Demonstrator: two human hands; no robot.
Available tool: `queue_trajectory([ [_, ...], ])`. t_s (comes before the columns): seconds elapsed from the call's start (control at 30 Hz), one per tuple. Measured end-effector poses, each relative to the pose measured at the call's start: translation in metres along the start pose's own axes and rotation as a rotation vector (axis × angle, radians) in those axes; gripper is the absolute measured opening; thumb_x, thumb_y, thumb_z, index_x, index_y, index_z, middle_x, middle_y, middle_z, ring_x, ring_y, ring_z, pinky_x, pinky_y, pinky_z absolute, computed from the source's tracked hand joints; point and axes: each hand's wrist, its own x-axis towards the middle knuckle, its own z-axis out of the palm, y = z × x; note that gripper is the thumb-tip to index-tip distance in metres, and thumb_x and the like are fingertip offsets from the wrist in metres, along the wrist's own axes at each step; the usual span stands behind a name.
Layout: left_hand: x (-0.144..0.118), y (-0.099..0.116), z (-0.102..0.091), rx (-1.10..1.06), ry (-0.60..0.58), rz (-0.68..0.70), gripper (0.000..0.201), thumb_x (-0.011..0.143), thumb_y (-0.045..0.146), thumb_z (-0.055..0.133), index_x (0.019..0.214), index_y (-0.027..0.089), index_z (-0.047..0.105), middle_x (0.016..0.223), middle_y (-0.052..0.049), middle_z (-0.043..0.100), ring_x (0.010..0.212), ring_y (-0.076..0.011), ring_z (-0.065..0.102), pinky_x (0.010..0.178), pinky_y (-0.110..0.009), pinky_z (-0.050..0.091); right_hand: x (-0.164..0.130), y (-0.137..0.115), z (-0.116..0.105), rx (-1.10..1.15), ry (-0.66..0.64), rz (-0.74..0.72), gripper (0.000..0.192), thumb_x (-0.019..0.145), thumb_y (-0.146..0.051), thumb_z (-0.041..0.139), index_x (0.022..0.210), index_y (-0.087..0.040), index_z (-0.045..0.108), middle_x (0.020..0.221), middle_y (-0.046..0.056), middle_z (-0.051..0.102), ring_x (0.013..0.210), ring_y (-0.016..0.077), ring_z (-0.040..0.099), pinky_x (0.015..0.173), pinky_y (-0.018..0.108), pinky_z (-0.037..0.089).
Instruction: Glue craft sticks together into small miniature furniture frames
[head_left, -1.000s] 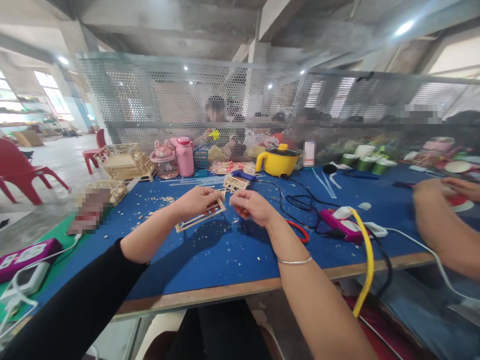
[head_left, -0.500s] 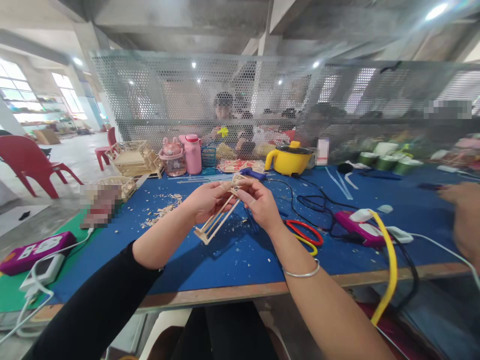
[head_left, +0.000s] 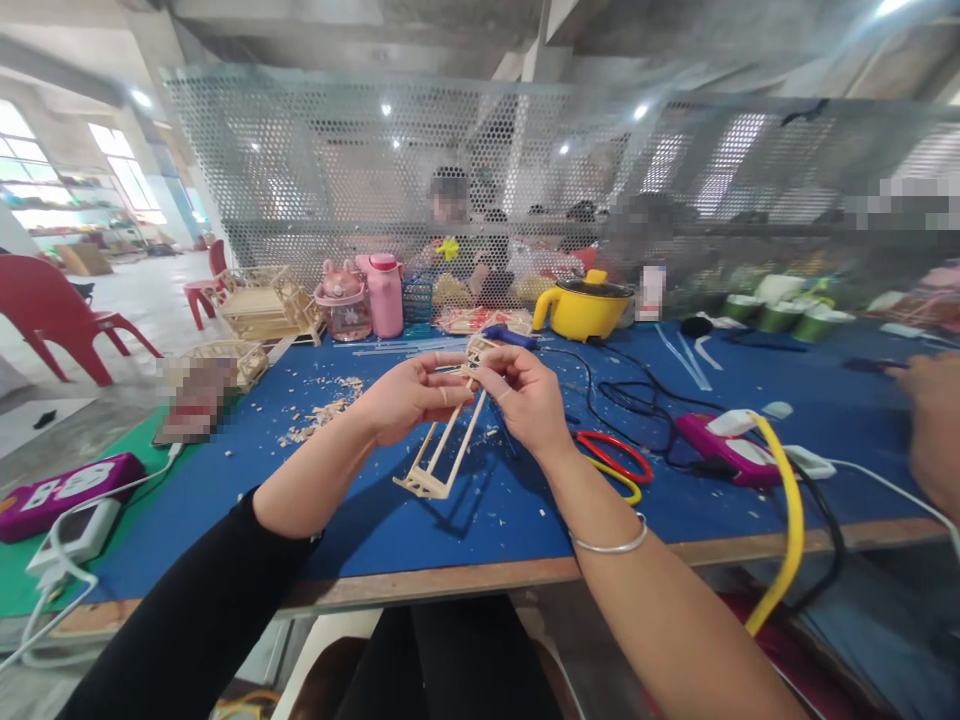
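Wooden frame (head_left: 444, 445) now tilted steeper, both hands.

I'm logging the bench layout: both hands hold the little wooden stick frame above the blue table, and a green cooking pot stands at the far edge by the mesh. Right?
Not quite. The pot is yellow, not green, as the head view shows. The rest holds: the left hand and right hand hold the wooden stick frame above the blue table.

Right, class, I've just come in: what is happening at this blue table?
A person holds a small wooden stick frame above the blue table. The left hand and right hand both pinch its upper end, and the frame hangs tilted down. Wood scraps lie scattered, with red-handled scissors beside the right wrist.
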Motion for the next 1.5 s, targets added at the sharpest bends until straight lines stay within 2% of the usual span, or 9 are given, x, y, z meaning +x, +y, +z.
queue_trajectory([
  [0.1, -0.002, -0.004, 0.001, 0.025, 0.038, 0.016, 0.052, 0.064, 0.007, 0.074, 0.111, 0.02, 0.058, 0.085, -0.001, 0.068, 0.068, -0.0088, 0.064, 0.062, -0.021, 0.048, -0.001, 0.001, 0.0, -0.043, -0.004, 0.003, 0.019, 0.073, -0.03, 0.066, 0.086, -0.019, 0.058, 0.072, 0.0, 0.063, 0.066, 0.0134, 0.061, 0.062, 0.027, 0.047],
  [0.27, -0.004, -0.009, 0.003, -0.008, 0.106, 0.079, 0.04, 0.064, 0.007, 0.072, 0.102, 0.015, 0.063, 0.082, -0.003, 0.068, 0.065, -0.0081, 0.062, 0.059, -0.02, 0.046, -0.001, 0.003, 0.001, -0.114, 0.007, -0.038, 0.017, 0.075, -0.031, 0.064, 0.086, -0.019, 0.059, 0.078, 0.001, 0.063, 0.07, 0.0135, 0.059, 0.064, 0.027, 0.047],
  [0.53, -0.006, -0.013, 0.002, -0.027, 0.093, 0.117, 0.048, 0.062, 0.011, 0.073, 0.108, 0.017, 0.062, 0.083, -0.003, 0.069, 0.063, -0.0082, 0.062, 0.053, -0.017, 0.041, -0.002, -0.001, 0.003, -0.036, -0.043, -0.014, 0.014, 0.075, -0.03, 0.064, 0.082, -0.019, 0.059, 0.073, 0.002, 0.064, 0.069, 0.0148, 0.06, 0.065, 0.029, 0.046],
  [0.7, -0.005, -0.013, 0.005, 0.005, 0.092, 0.159, 0.032, 0.065, 0.023, 0.074, 0.096, 0.015, 0.067, 0.079, -0.003, 0.068, 0.067, -0.009, 0.061, 0.055, -0.017, 0.043, -0.001, 0.0, 0.001, -0.089, -0.067, -0.037, 0.015, 0.076, -0.031, 0.063, 0.084, -0.019, 0.061, 0.074, 0.001, 0.064, 0.07, 0.0148, 0.059, 0.067, 0.029, 0.046],
  [0.87, -0.003, -0.013, 0.007, 0.054, 0.17, 0.174, 0.026, 0.067, 0.031, 0.073, 0.087, 0.015, 0.067, 0.07, -0.001, 0.065, 0.065, -0.0091, 0.061, 0.057, -0.018, 0.045, -0.002, -0.001, 0.003, -0.099, -0.066, -0.041, 0.016, 0.076, -0.033, 0.063, 0.084, -0.019, 0.06, 0.077, 0.001, 0.062, 0.072, 0.0143, 0.057, 0.065, 0.027, 0.045],
  [1.03, -0.003, -0.011, 0.004, 0.083, 0.325, 0.288, 0.026, 0.067, 0.031, 0.072, 0.086, 0.014, 0.066, 0.073, -0.003, 0.067, 0.064, -0.0089, 0.06, 0.059, -0.02, 0.048, -0.002, 0.001, 0.004, -0.003, -0.027, 0.002, 0.033, 0.077, -0.039, 0.062, 0.106, -0.024, 0.053, 0.096, 0.003, 0.06, 0.076, 0.0134, 0.055, 0.055, 0.023, 0.043],
  [1.17, -0.002, -0.011, -0.005, 0.063, 0.505, 0.402, 0.032, 0.067, 0.034, 0.072, 0.092, 0.016, 0.065, 0.08, -0.003, 0.069, 0.073, -0.0105, 0.063, 0.064, -0.022, 0.05, -0.004, 0.0, 0.005, 0.029, -0.211, 0.187, 0.028, 0.078, -0.047, 0.058, 0.085, -0.02, 0.058, 0.072, 0.001, 0.056, 0.061, 0.0114, 0.05, 0.046, 0.022, 0.038],
  [1.27, -0.003, -0.014, -0.01, 0.08, 0.568, 0.47, 0.032, 0.067, 0.035, 0.072, 0.093, 0.017, 0.065, 0.081, -0.003, 0.07, 0.076, -0.0118, 0.064, 0.065, -0.023, 0.051, -0.006, -0.001, 0.009, 0.043, -0.383, 0.304, 0.029, 0.076, -0.046, 0.059, 0.087, -0.019, 0.061, 0.069, 0.0, 0.056, 0.057, 0.01, 0.048, 0.044, 0.021, 0.036],
  [1.5, -0.014, -0.023, -0.001, 0.199, 0.46, 0.555, 0.025, 0.071, 0.032, 0.069, 0.091, 0.017, 0.065, 0.083, -0.004, 0.07, 0.078, -0.0137, 0.065, 0.071, -0.026, 0.052, -0.009, 0.007, 0.015, -0.003, -0.524, 0.35, 0.027, 0.067, -0.037, 0.069, 0.087, -0.018, 0.065, 0.071, -0.001, 0.062, 0.055, 0.0088, 0.048, 0.05, 0.022, 0.039],
])
